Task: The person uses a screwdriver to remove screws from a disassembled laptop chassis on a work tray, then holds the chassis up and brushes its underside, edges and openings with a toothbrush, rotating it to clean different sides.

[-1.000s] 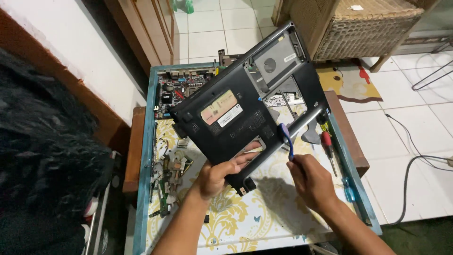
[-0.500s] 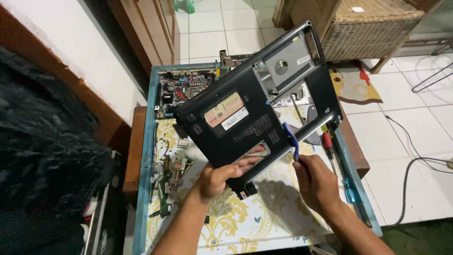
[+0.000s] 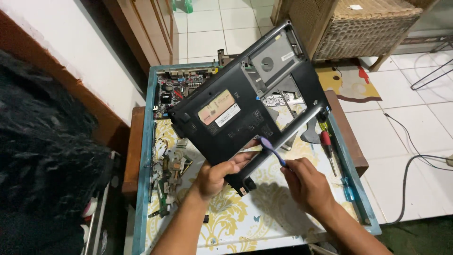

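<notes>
My left hand (image 3: 218,175) grips the near edge of a black laptop bottom case (image 3: 245,106), holding it tilted up over the table with its underside and stickers facing me. My right hand (image 3: 306,184) holds a small blue-purple brush-like tool (image 3: 272,150), its tip against the case's near edge by the long battery slot. A green circuit board (image 3: 174,89) lies on the table behind the case, partly hidden by it.
The teal-framed table (image 3: 141,189) has a yellow floral cloth. Loose small parts (image 3: 167,172) lie at its left. Red-handled screwdrivers (image 3: 326,141) and a blue one (image 3: 348,189) lie at the right. A wicker basket (image 3: 363,26) and a floor cable (image 3: 410,174) are beyond.
The case has been turned slightly and lowered toward the table. My right hand moved left, bringing the tool's tip onto the case's near edge.
</notes>
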